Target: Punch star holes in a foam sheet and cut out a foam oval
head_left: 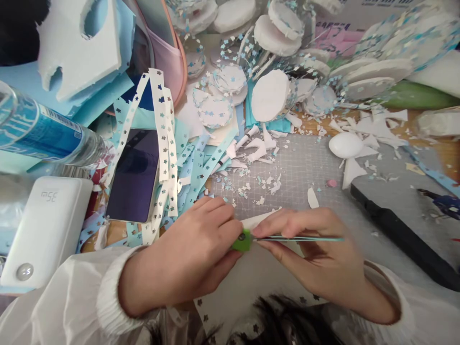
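My left hand (pixel 201 244) is wrapped round a small green paper punch (pixel 243 240), most of which its fingers hide. My right hand (pixel 312 239) pinches a thin pale-blue paper strip (pixel 309 238), seen nearly edge-on, with its inner end up against the punch. How far the strip reaches inside cannot be seen. Below both hands lies a white sheet (pixel 230 297) with flower-shaped holes along its edges.
A grey cutting mat (pixel 298 158) carries paper scraps and a white egg-shaped piece (pixel 345 145). Left are punched strips (pixel 166 129), a phone (pixel 133 175), a power bank (pixel 46 230) and a water bottle (pixel 46 129). White foam discs (pixel 271 95) stand behind; a black-handled tool (pixel 402 230) lies right.
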{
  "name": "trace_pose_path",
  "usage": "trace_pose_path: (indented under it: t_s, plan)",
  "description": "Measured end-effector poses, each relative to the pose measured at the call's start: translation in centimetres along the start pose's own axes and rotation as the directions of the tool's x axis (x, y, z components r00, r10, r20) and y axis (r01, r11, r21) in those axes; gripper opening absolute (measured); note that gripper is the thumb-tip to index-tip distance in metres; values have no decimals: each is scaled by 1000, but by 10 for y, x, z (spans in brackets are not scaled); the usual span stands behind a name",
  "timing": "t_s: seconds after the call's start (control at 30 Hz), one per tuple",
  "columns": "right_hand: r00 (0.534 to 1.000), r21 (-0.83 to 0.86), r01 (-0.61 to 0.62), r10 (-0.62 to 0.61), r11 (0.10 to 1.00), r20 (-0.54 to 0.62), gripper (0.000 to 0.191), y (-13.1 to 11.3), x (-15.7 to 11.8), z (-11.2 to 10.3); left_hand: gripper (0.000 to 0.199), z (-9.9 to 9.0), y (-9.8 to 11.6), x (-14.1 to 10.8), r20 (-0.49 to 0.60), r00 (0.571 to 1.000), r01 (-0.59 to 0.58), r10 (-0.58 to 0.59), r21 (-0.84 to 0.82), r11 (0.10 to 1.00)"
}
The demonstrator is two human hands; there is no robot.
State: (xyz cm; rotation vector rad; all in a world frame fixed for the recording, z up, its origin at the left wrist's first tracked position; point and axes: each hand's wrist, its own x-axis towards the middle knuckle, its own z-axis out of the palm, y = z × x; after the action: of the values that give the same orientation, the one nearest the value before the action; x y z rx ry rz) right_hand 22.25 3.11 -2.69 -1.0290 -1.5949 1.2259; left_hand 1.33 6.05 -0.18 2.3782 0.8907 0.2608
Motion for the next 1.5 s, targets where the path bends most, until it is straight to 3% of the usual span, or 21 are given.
trace_pose_path:
  t_s: [0.37,0.83,0.9,1.07,1.13,1.37,1.5]
  plan:
    - [995,-27,-94,93,995,-31,31,-3,2,-3,17,0,0,0,16,1000,-4,4,-9,1000]
    - [978,104,-198,190,975,89,34,-9,7,-8,15,-2,-3,-2,27,999,-24,26,-60,998]
    - [980,100,-193,188,976,61,34,-9,8,-10,15,-3,-4,-1,30,999,-31,33,-72,997]
    - [983,30,-107,110,994,-146,26,-3,15,-19,14,-4,-3,-1,29,1000,-9,11,-65,998]
    - [984,43,-77,82,996,-159,21,-1,17,-23,15,-2,-3,-2,19,1000,-4,5,-51,999]
    - [993,15,23,-25,1000,118,10,-3,14,-23,17,4,0,-4,-66,997,-37,39,38,999]
    - [981,-41,50,-42,998,192,9,-2,12,-21,20,5,1,-7,-74,995,-59,64,71,996]
